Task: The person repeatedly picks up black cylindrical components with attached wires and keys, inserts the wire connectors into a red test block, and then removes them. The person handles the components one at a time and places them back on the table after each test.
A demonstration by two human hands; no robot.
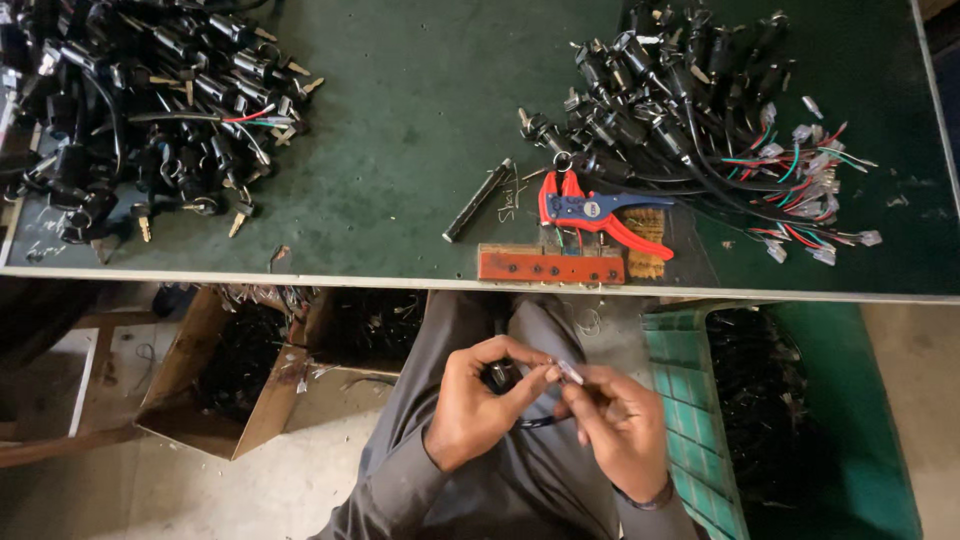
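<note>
Seen from above, a seated person's two hands meet over their lap, below the edge of a green table (420,120). The left hand (478,400) curls its fingers around a black switch part (497,376); the right hand (615,425) pinches a small white connector (570,372) on that part's black cable. On the floor to the left, an open cardboard box (200,350) holds dark wired parts. To the right, a green woven basket (690,420) holds more black cables. On the table lie red-handled pliers (595,215), a red block (550,266) and two heaps of black switches (690,100).
</note>
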